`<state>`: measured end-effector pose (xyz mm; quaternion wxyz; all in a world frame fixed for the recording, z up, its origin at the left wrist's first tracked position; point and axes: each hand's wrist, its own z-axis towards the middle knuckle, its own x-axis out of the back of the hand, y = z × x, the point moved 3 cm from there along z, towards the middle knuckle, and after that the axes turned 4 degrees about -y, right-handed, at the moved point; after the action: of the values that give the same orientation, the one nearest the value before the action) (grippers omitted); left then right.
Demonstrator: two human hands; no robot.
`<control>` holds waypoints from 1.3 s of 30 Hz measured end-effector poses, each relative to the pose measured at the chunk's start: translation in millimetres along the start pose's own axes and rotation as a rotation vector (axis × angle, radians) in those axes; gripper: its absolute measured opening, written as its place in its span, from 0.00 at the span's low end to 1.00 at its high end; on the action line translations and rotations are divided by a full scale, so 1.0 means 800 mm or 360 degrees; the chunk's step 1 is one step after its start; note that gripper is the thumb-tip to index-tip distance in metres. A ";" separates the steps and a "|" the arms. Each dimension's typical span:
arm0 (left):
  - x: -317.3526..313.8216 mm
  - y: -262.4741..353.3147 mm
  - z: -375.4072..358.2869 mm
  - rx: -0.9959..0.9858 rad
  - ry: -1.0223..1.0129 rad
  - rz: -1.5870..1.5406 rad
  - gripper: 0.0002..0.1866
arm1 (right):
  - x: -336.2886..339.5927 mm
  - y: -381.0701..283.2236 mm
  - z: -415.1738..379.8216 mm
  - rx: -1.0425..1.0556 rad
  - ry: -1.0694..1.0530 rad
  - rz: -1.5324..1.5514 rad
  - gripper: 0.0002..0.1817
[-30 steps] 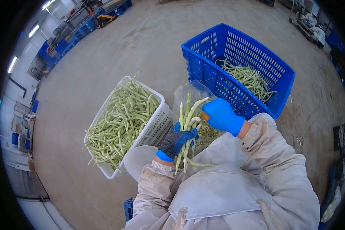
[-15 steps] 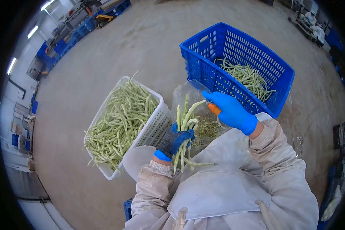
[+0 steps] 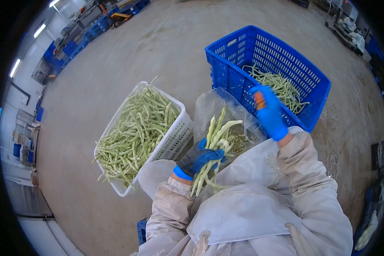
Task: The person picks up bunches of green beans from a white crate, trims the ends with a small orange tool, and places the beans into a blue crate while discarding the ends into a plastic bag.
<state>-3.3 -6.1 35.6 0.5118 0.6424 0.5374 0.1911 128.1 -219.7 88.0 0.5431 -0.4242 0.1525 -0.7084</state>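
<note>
The left hand (image 3: 200, 159) wraps the bean bunch (image 3: 220, 135) mid-length, seemingly so it fans freely; the right hand (image 3: 271, 118) curls round an orange handle (image 3: 259, 100)

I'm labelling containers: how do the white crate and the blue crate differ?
The white crate is heaped with beans; the blue crate holds fewer, lying well below its rim. The white crate stands to the person's left, the blue crate to the right. Both have slotted walls.

At lower centre, a person wears a white apron (image 3: 243, 213) with beige straps (image 3: 202, 242), stained off-white sleeves (image 3: 309, 170), a grey-and-blue knit glove (image 3: 192, 158) and bright-blue cuff (image 3: 182, 173) on the left hand (image 3: 202, 158), and a bright-blue glove (image 3: 274, 123) on the right hand (image 3: 269, 113).
</note>
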 end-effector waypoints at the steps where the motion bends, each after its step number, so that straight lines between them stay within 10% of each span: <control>1: -0.001 -0.002 -0.005 -0.0044 0.0008 -0.0097 0.25 | 0.031 0.016 0.016 0.0033 0.0168 -0.0254 0.07; 4: -0.001 0.001 -0.016 -0.0108 0.0027 -0.0315 0.27 | 0.069 0.059 0.031 -0.0227 0.0338 -0.0198 0.14; 6: -0.001 0.000 -0.012 -0.0158 0.0011 -0.0419 0.29 | 0.042 0.023 0.020 0.0292 -0.0506 -0.0392 0.19; 10: -0.004 -0.011 0.003 -0.0088 -0.0168 -0.0464 0.29 | -0.010 -0.054 -0.008 -0.0368 -0.1177 0.0659 0.23; 21: 0.002 -0.004 -0.008 -0.0170 -0.0022 -0.0511 0.30 | -0.029 -0.067 -0.026 -0.0458 -0.1305 0.0795 0.19; 27: -0.004 -0.001 -0.005 -0.0171 -0.0050 -0.0492 0.30 | -0.040 -0.065 -0.032 0.0313 -0.1085 0.0027 0.10; 30: -0.011 0.001 -0.008 -0.0176 -0.0044 -0.0503 0.29 | -0.039 -0.038 -0.035 0.0249 -0.0794 -0.0188 0.10; 32: -0.010 0.000 -0.007 -0.0206 -0.0028 -0.0521 0.29 | -0.017 0.014 -0.013 -0.0498 -0.0366 0.0397 0.13; 36: -0.003 0.000 -0.003 -0.0141 0.0012 -0.0363 0.28 | -0.018 -0.029 -0.004 0.0427 -0.0444 -0.0091 0.17; 39: -0.013 0.006 0.003 -0.0137 0.0025 -0.0269 0.28 | -0.027 -0.068 -0.001 -0.0191 -0.1154 0.0407 0.15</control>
<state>-2.4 -15.6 41.7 0.5490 0.5706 0.5850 0.1753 93.7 -180.6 114.8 0.6198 -0.6557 0.0433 -0.4290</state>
